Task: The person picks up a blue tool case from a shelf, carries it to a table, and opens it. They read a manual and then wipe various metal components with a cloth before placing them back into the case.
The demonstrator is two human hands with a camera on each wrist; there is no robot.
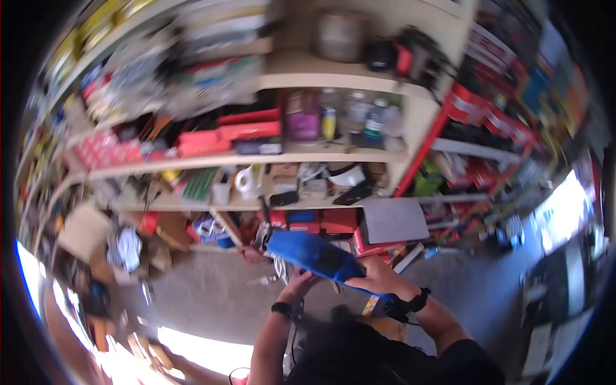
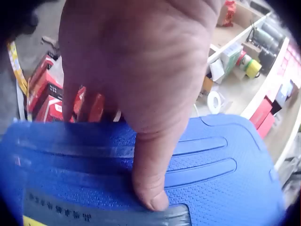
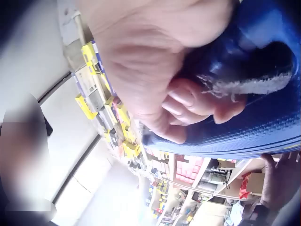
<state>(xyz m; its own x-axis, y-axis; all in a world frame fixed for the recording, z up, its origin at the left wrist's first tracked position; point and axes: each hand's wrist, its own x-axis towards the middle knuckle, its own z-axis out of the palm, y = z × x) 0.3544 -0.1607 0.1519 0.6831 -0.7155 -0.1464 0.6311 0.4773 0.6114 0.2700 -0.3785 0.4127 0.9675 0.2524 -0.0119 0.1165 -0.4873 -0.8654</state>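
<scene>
A blue moulded plastic case (image 1: 314, 255) with a dark label is held up in front of the body, tilted down to the right. My left hand (image 1: 298, 283) grips its near edge; in the left wrist view the thumb (image 2: 151, 176) presses on the ridged blue face beside a grey label (image 2: 84, 212), and the other fingers go behind it, partly hidden. At the other end my right hand (image 1: 380, 277) holds the case. The right wrist view shows its fingers (image 3: 188, 101) curled in at a dark recess with a frayed whitish strip (image 3: 254, 85).
Wooden shelves (image 1: 346, 156) full of goods rise ahead, with bottles (image 1: 375, 119), a white tape roll (image 1: 245, 181) and red boxes. More red boxes (image 1: 337, 221) stand low behind the case. A cardboard box (image 1: 83, 230) is at the left, above the concrete floor (image 1: 212, 289).
</scene>
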